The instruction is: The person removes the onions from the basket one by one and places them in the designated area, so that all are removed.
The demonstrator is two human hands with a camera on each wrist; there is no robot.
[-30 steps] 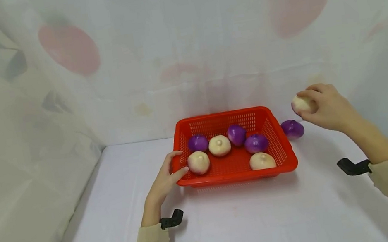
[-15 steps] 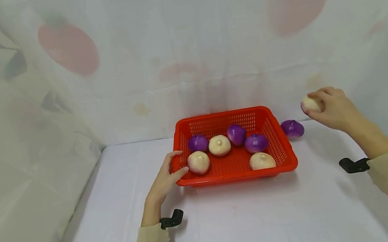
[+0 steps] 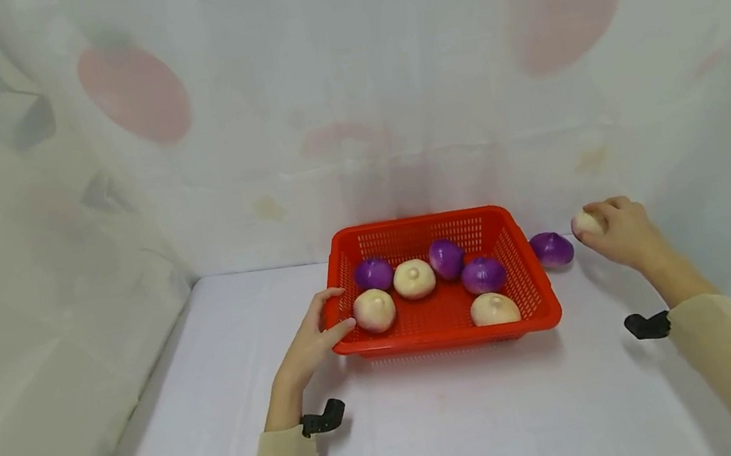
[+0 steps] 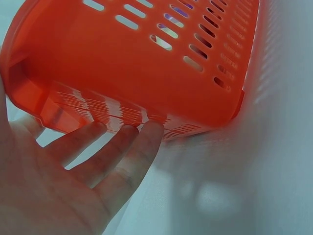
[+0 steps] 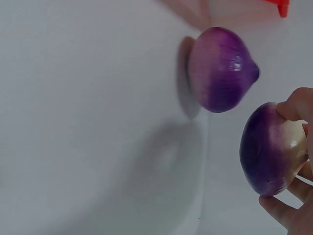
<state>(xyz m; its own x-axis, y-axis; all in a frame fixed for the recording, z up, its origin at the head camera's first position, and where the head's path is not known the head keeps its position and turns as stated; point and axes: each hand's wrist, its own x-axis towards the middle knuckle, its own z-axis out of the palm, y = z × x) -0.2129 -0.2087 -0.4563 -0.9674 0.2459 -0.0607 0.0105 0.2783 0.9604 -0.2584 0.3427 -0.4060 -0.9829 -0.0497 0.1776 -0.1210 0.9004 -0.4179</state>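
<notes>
My left hand (image 3: 307, 346) holds the left end of a red plastic basket (image 3: 449, 337), its thumb and fingers at the rim. In the left wrist view several fingers (image 4: 128, 161) touch the basket's slotted outer wall (image 4: 122, 63). Right of the basket, my right hand (image 3: 624, 231) grips a turnip (image 3: 586, 225) between thumb and fingers, just over the table's back edge. In the right wrist view this turnip (image 5: 269, 152) has a purple base and a white top. A purple onion (image 3: 553, 250) lies on the table between the basket and the right hand.
Inside the basket lie several purple onions (image 3: 484, 275) and white turnips (image 3: 414, 279). A white cloth covers the table (image 3: 451, 420). Hanging cloth with faded fruit prints (image 3: 339, 51) walls off the back, and similar cloth (image 3: 28, 294) runs along the left.
My right hand has carried the turnip a little to the right, then lowered it toward the table beside the loose onion. The left hand stays on the basket.
</notes>
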